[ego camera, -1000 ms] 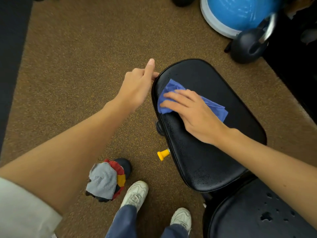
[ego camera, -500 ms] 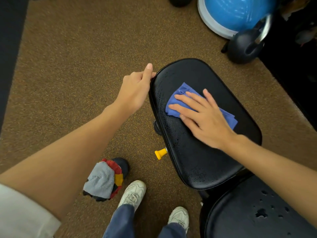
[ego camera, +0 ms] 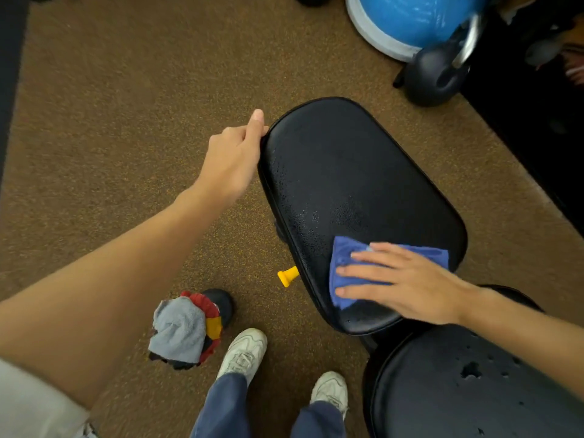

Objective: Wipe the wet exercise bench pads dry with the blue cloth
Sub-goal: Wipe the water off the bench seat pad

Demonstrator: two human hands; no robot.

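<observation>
Head view: right hand (ego camera: pixel 407 282), fingers (ego camera: pixel 357 273) flat, presses the blue cloth (ego camera: pixel 344 270) onto the near end of the wet pad (ego camera: pixel 347 172); left hand (ego camera: pixel 232 156) grips its far edge, likely to steady it.

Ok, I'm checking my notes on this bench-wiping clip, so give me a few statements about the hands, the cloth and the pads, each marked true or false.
1. The right hand presses the blue cloth flat on the upper bench pad. True.
2. The left hand holds a second cloth. False: it grips the pad's left edge and holds no cloth.
3. Water drops lie on the lower bench pad. True.
4. The yellow knob sticks out on the pad's right side. False: it sticks out on the left side, beneath the pad.
5. The blue cloth lies at the pad's far end. False: it lies at the near end.
</observation>
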